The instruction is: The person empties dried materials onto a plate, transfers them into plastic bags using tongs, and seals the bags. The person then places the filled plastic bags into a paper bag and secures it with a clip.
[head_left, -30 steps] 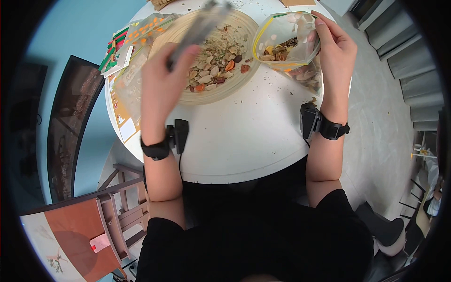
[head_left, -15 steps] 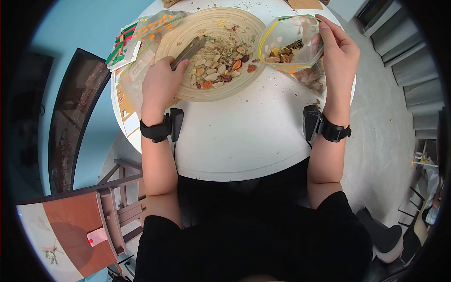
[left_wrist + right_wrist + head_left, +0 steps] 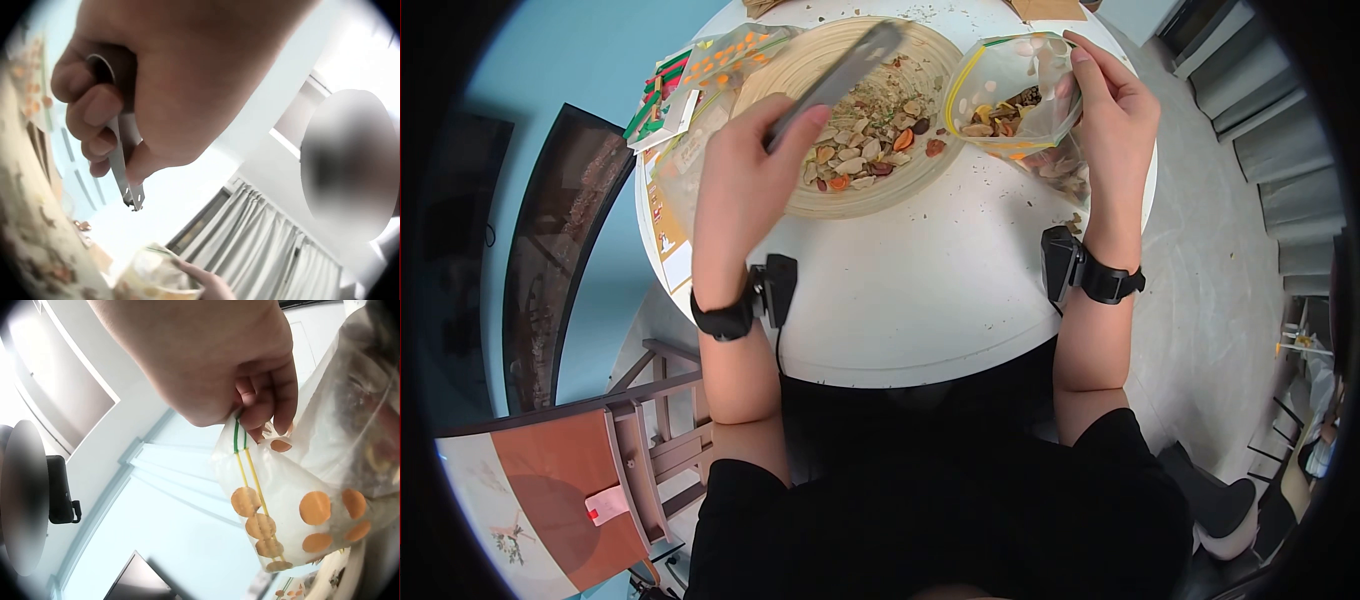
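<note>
My left hand (image 3: 745, 185) grips metal tongs (image 3: 845, 72) that reach over a round woven-looking plate (image 3: 825, 207). In the left wrist view the fingers curl round the tongs (image 3: 120, 156), whose tips lie close together. A mix of dried pieces (image 3: 860, 150), pale, brown and orange, with fine crumbs, covers much of the plate. To its right, my right hand (image 3: 1118, 120) pinches the top edge of a clear zip bag (image 3: 975, 85) and holds its mouth open. Dried pieces (image 3: 1005, 115) lie inside the bag, and orange dots (image 3: 315, 507) mark its side in the right wrist view.
Another dotted bag (image 3: 735, 55) lies left of the plate, beside a white box with red and green items (image 3: 662, 100). Crumbs are scattered on the round white table (image 3: 910, 290). Brown paper (image 3: 1048, 8) lies at the far edge.
Half a second ago the tongs were low over the left part of the plate; they have since lifted and swung up and right. The right hand still holds the bag.
</note>
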Demonstrator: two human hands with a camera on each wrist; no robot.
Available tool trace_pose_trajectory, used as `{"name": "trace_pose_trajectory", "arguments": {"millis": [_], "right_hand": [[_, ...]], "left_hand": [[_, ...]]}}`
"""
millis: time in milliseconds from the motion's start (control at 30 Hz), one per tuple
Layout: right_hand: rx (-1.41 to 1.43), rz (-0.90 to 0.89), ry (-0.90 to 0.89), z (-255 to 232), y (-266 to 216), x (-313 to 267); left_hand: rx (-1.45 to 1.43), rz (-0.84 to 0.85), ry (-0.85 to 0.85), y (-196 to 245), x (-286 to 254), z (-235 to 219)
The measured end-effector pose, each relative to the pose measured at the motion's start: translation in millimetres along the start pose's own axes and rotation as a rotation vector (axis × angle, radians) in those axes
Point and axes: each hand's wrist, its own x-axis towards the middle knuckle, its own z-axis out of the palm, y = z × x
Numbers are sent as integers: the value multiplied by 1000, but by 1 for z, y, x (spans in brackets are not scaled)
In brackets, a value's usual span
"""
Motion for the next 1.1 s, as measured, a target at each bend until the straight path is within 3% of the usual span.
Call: {"name": "trace_pose_trajectory", "arguments": {"millis": [67, 167, 267, 367, 467, 567, 667, 967, 1100], "right_hand": [[14, 8, 0, 2, -2, 0], [50, 7, 8, 1, -1, 1], [87, 11, 14, -3, 5, 3], [74, 51, 7, -3, -3, 0], [86, 64, -16, -2, -4, -1], [98, 39, -41, -1, -3, -2], [84, 51, -60, -1, -2, -2], [112, 91, -65, -2, -2, -2], [107, 91, -56, -2, -3, -2]], "left_hand": [[-118, 70, -19, 31, -12, 9], [-72, 116, -49, 36, -18, 35], [-74, 58, -30, 41, -12, 21], [82, -27, 62, 25, 11, 9], [376, -46, 50, -4, 37, 23], [471, -46, -29, -28, 52, 44], [442, -72, -103, -21, 56, 46], [522, 45, -77, -31, 66, 47], [523, -10, -103, -27, 63, 43]]}}
